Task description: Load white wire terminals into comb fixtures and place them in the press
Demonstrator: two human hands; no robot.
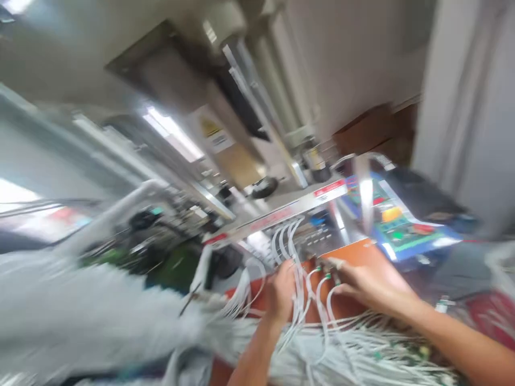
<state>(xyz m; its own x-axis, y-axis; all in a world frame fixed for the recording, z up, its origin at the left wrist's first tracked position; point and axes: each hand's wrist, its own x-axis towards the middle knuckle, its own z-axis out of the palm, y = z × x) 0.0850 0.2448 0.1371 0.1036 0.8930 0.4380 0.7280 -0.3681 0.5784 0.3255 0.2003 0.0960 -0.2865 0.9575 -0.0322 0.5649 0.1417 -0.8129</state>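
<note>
Several white cables (298, 292) run down from the machine front past my left hand (281, 287). Its fingers are curled closed against these cables, though motion blurs them. To the right, my right hand (354, 279) reaches in with thumb and fingers closed around the ends of white cables with small green-marked connectors (328, 276). The exact fingertip contact is smeared. Both hands are over an orange-red surface (350, 252) at the machine's front. Below them lies a thick heap of white cables (362, 348).
A white rail with red labels (277, 216) crosses above my hands, with metal machine posts behind. A blue sheet with coloured pictures (402, 225) lies at right. Bundled white material (80, 316) fills the left, and a red bag-like item (493, 316) sits at far right.
</note>
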